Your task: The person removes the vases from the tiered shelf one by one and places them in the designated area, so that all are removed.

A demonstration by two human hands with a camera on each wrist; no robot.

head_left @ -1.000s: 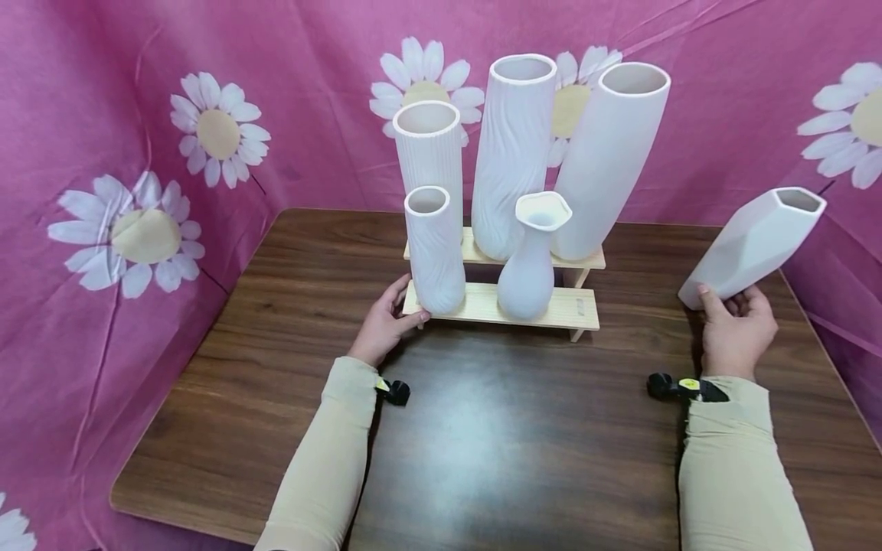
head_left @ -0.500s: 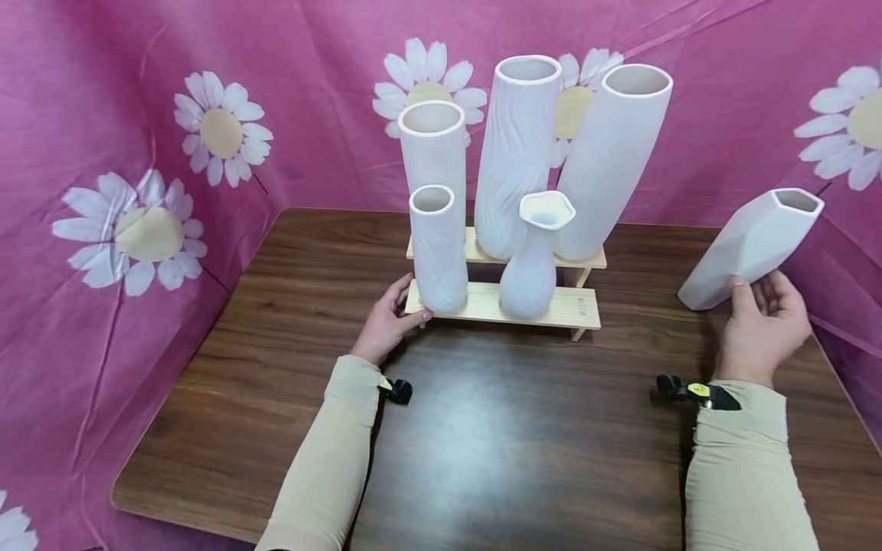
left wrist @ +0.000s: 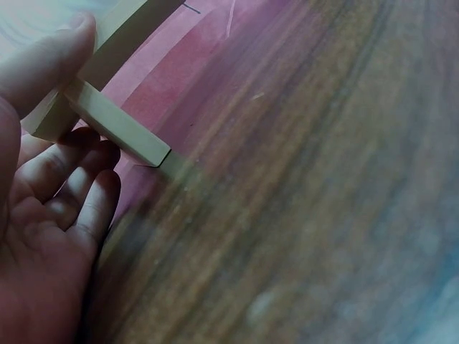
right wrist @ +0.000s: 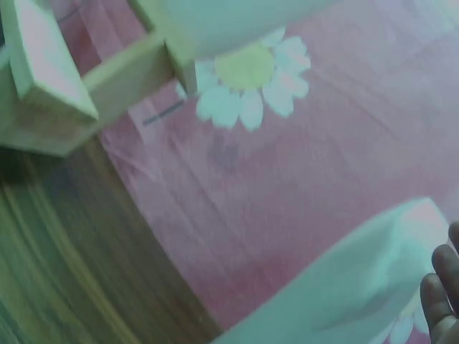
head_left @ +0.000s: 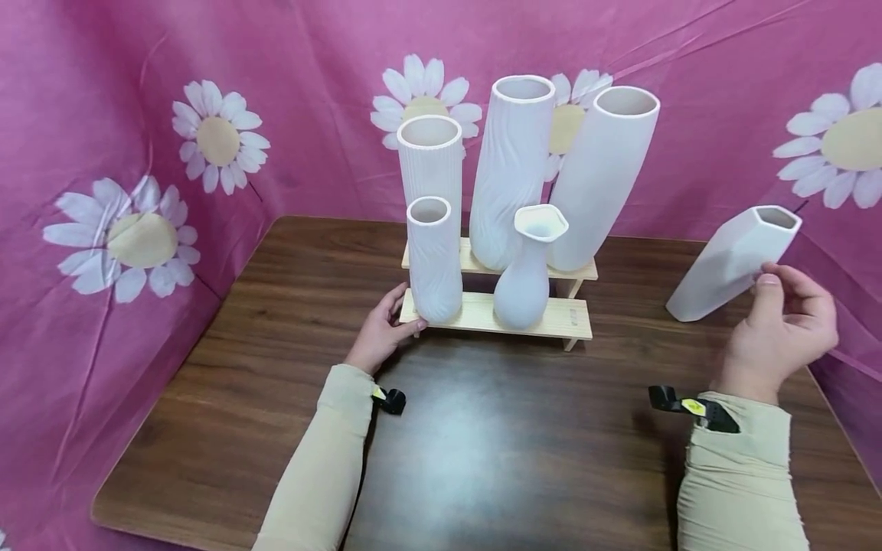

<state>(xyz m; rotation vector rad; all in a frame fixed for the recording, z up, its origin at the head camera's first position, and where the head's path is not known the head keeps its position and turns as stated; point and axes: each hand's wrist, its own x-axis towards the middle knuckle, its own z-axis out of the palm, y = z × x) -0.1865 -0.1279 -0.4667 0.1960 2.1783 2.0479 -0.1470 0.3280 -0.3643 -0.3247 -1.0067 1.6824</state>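
My left hand (head_left: 380,334) holds the left end of a two-step wooden stand (head_left: 475,312), thumb at the top board and fingers curled beneath it. The left wrist view shows the stand's leg (left wrist: 118,125) by those fingers. On the lower step are a small swirled white vase (head_left: 436,260) and a white vase with a flared, wavy rim (head_left: 522,287). To the right, a faceted white vase (head_left: 723,264) stands on the table, apart from the stand. My right hand (head_left: 782,333) is beside its right side, fingertips close to the upper wall, fingers loosely bent and not wrapped around it.
Behind, the upper step bears a ribbed vase (head_left: 430,164), a tall swirled vase (head_left: 513,176) and a tall smooth vase (head_left: 606,180), all white. A pink cloth with daisies (head_left: 331,115) hangs behind the brown wooden table (head_left: 276,306).
My right hand has let go of the faceted vase's lower part and moved up and right along its side. My left hand keeps its hold on the stand. The head view has shifted slightly.
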